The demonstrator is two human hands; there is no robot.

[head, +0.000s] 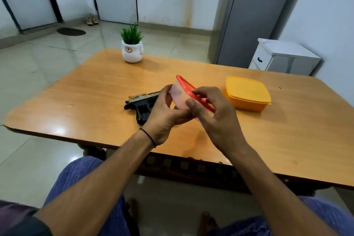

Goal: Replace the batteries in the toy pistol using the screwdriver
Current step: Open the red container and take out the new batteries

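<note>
Pale glossy floor tiles and white walls all round, and out front the big wooden table [95, 101], with the toy pistol [142, 104] lying flat on its side near the middle. We'll take everything from that pistol. Far behind it and to the right stands a tall grey cabinet [254, 15], with a low white cupboard [283, 57] beside that. On the table, well to the pistol's right, sits a yellow lidded box [247, 93], closed. Just right of the pistol, lifted off the tabletop and tilted, is a translucent tub [180, 94] with a red lid. Both hands are on it! The left hand [162, 119] grips the tub's body with fingers curled around it, partly covering the pistol's right end. The right hand [216, 119] has its thumb pressed to the tub's side and its fingers hooked over the red rim. Behind the pistol, at the table's far edge, a small white plant pot [132, 51]. A thin dark band [148, 136] circles the left wrist.
</note>
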